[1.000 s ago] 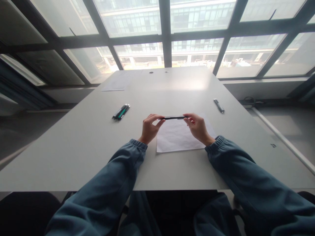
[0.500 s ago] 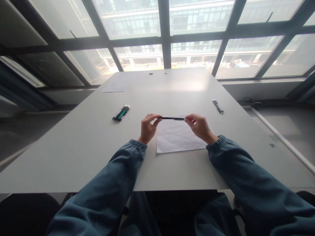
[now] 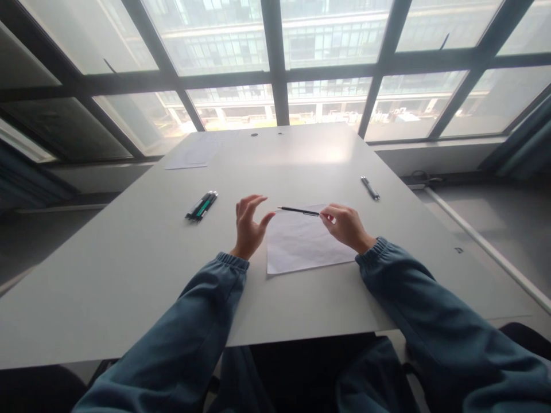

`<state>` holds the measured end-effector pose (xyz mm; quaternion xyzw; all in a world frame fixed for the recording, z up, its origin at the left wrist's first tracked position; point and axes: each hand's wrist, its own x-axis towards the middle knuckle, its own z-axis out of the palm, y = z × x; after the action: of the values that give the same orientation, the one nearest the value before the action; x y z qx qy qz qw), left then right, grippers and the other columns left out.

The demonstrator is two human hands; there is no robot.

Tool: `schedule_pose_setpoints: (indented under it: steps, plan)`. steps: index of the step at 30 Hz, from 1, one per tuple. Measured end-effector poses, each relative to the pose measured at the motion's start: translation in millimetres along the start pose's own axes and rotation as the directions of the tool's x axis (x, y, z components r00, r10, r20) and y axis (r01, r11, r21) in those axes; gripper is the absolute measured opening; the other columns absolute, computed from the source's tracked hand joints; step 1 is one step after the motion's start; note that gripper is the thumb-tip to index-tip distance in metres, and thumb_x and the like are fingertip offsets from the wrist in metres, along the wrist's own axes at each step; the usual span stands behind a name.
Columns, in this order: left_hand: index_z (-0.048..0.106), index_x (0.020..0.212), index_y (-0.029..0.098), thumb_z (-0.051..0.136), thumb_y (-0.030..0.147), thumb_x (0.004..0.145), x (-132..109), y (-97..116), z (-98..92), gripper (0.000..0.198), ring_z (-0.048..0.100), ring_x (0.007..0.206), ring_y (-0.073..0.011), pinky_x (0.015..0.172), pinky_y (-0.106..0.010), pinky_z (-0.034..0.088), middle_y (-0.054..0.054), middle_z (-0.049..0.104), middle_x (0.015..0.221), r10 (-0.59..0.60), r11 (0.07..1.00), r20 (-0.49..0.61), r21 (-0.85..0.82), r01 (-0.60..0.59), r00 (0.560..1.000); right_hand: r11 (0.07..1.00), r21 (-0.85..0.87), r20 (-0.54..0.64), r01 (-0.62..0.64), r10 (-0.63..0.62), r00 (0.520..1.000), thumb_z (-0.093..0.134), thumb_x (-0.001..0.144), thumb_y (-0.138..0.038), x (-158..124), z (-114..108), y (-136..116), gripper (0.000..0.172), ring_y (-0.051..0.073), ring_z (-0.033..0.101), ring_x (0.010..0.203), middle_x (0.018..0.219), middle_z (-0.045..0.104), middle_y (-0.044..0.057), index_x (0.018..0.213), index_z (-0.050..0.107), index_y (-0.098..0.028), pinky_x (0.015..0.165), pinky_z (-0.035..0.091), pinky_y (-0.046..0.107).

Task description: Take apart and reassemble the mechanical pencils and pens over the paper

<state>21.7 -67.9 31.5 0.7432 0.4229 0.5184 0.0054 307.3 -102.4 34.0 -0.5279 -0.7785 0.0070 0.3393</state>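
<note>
A slim black pen [image 3: 299,211] is pinched at its right end by my right hand [image 3: 344,225], its pale tip pointing left. My left hand [image 3: 249,226] stands just left of that tip, thumb and fingers apart, touching nothing. Below the pen lies a white sheet of paper [image 3: 301,246] on the table, its right part covered by my right hand. To the left rests a small bunch of pens [image 3: 201,206], dark with a green one among them. Farther right, a grey pen or two [image 3: 370,187] lie together; I cannot tell how many.
The white table [image 3: 129,287] stretches to the windows. Another paper sheet [image 3: 189,156] lies at its far left, and a dark round disc [image 3: 254,135] sits near the far edge. A small dark mark [image 3: 458,250] shows at the right side.
My left hand has let go of the pen's left end and opened, moving slightly away. The pen now tilts a little, held by my right hand alone. The view has shifted somewhat.
</note>
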Motion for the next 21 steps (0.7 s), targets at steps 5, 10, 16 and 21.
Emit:
schedule_pose_setpoints:
  steps: [5,10,16,21]
  plan:
    - [0.064,0.122,0.021,0.055,0.043,0.099,0,-4,1.7,0.033,0.055,0.114,-0.0255,0.083,-0.036,0.055,-0.013,0.06,0.121,-0.058,0.998,-0.029,-0.023,0.057,0.998,0.949,-0.146,-0.155,-0.281,0.258,0.953,0.055,0.094,-0.03,-6,-13,50,0.024,0.021,0.061,0.072,0.079,0.071,0.007,0.078,0.07,-0.02,0.067,0.036,0.031]
    - [0.064,0.121,0.022,0.046,0.038,0.103,-2,-10,5.4,0.03,0.056,0.116,-0.0247,0.09,-0.038,0.053,-0.012,0.062,0.119,-0.054,0.998,0.026,-0.014,0.054,0.998,0.783,-0.312,-0.204,-0.538,0.498,0.843,0.056,0.092,-0.032,-23,-30,92,0.024,0.025,0.063,0.074,0.085,0.074,0.013,0.082,0.074,-0.019,0.066,0.035,0.033]
    - [0.065,0.118,0.021,0.043,0.034,0.104,-2,-10,5.4,0.03,0.057,0.113,-0.0241,0.093,-0.04,0.05,-0.01,0.065,0.116,-0.063,0.998,0.075,-0.015,0.064,0.995,0.654,-0.4,-0.177,-0.642,0.632,0.755,0.052,0.095,-0.031,-33,-38,103,0.029,0.027,0.066,0.084,0.095,0.074,0.018,0.094,0.077,-0.017,0.073,0.04,0.034]
    - [0.066,0.114,0.02,0.043,0.035,0.103,-2,-8,5.7,0.03,0.057,0.11,-0.0238,0.088,-0.037,0.052,-0.009,0.066,0.114,-0.087,0.995,0.122,-0.029,0.092,0.989,0.598,-0.442,-0.161,-0.669,0.681,0.715,0.047,0.097,-0.032,-30,-35,104,0.033,0.029,0.068,0.093,0.101,0.074,0.017,0.1,0.077,-0.018,0.079,0.045,0.036]
